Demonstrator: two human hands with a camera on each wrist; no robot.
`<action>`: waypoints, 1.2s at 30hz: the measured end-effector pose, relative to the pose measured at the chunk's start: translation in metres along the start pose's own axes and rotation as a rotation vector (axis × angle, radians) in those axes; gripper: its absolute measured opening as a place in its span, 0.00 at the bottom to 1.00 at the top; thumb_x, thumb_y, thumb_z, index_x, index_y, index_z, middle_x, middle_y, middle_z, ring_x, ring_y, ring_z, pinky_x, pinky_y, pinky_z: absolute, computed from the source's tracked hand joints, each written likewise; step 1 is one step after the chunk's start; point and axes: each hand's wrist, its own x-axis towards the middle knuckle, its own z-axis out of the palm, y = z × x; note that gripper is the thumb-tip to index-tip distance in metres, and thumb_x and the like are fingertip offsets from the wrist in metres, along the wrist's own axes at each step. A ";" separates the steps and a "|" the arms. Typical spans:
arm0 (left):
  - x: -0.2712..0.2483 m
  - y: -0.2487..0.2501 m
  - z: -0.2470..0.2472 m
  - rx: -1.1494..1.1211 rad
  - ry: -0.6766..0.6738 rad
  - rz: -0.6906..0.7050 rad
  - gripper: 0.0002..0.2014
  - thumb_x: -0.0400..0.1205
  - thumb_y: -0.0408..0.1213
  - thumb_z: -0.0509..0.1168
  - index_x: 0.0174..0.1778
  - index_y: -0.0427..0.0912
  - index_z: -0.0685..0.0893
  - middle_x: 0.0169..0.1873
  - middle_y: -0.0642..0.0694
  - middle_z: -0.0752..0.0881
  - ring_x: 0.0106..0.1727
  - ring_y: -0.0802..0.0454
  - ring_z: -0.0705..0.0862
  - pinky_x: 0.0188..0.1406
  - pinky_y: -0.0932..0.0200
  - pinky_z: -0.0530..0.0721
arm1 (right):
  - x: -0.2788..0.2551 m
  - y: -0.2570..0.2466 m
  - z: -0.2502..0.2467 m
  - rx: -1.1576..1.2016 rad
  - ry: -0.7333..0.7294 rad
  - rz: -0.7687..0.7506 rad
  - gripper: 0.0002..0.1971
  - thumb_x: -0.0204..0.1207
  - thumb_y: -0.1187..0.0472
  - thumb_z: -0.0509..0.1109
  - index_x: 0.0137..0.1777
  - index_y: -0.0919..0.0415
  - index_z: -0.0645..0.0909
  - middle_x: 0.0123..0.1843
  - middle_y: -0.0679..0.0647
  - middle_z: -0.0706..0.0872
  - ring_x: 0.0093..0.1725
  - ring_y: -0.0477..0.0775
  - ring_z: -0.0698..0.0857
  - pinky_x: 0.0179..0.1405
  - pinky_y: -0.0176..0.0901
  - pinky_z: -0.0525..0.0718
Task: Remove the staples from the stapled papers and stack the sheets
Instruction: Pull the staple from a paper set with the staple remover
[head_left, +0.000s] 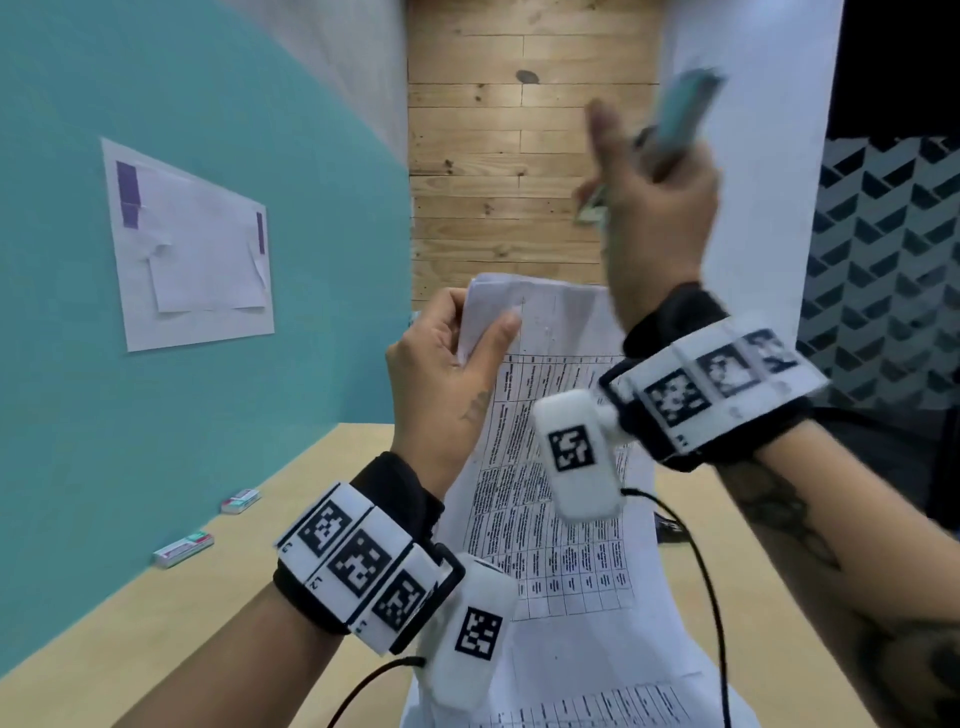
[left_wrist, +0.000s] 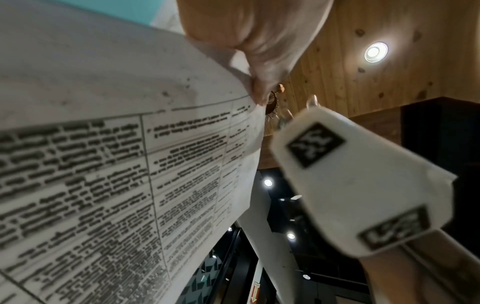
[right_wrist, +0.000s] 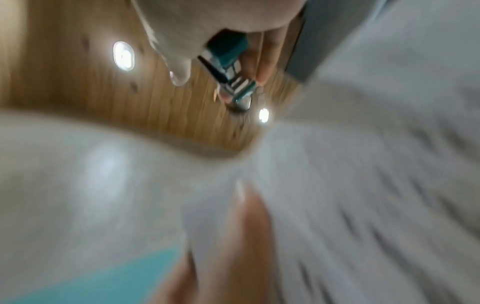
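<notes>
My left hand (head_left: 457, 353) holds up the stapled papers (head_left: 550, 467), white sheets printed with a table, pinching their top left corner between thumb and fingers. In the left wrist view the papers (left_wrist: 103, 164) fill the left side, with my fingers (left_wrist: 262, 67) on the corner. My right hand (head_left: 654, 208) is raised above and right of the papers and grips a teal stapler (head_left: 680, 119), blurred by motion. The right wrist view shows the stapler's teal body and metal front (right_wrist: 231, 67) between my fingers. The papers' lower edge hangs down to the table (head_left: 260, 571).
Two small staple boxes (head_left: 240, 501) (head_left: 183, 548) lie on the tan table by the teal wall. White sheets with purple tape (head_left: 192, 249) hang on that wall. A wooden panel (head_left: 519, 145) stands behind. Black cables run from both wrist cameras.
</notes>
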 end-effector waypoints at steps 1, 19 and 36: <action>0.000 0.000 -0.001 0.009 0.003 -0.004 0.05 0.77 0.41 0.70 0.39 0.53 0.80 0.34 0.50 0.87 0.36 0.50 0.86 0.36 0.52 0.87 | 0.006 -0.004 -0.012 0.020 0.117 -0.054 0.14 0.76 0.55 0.71 0.34 0.52 0.69 0.28 0.42 0.76 0.29 0.39 0.80 0.36 0.37 0.84; 0.007 -0.003 0.003 -0.090 -0.065 -0.025 0.05 0.80 0.39 0.65 0.50 0.49 0.83 0.43 0.52 0.88 0.47 0.52 0.87 0.51 0.49 0.86 | -0.122 0.128 -0.132 0.090 -0.216 0.877 0.12 0.81 0.62 0.63 0.63 0.60 0.78 0.53 0.51 0.87 0.52 0.52 0.83 0.51 0.45 0.81; -0.058 -0.070 -0.031 0.008 -0.363 -0.513 0.23 0.76 0.55 0.66 0.62 0.46 0.79 0.56 0.49 0.87 0.59 0.51 0.84 0.59 0.53 0.80 | -0.097 0.110 -0.125 0.009 -0.072 0.774 0.11 0.81 0.68 0.64 0.36 0.60 0.74 0.30 0.48 0.77 0.21 0.36 0.78 0.17 0.23 0.71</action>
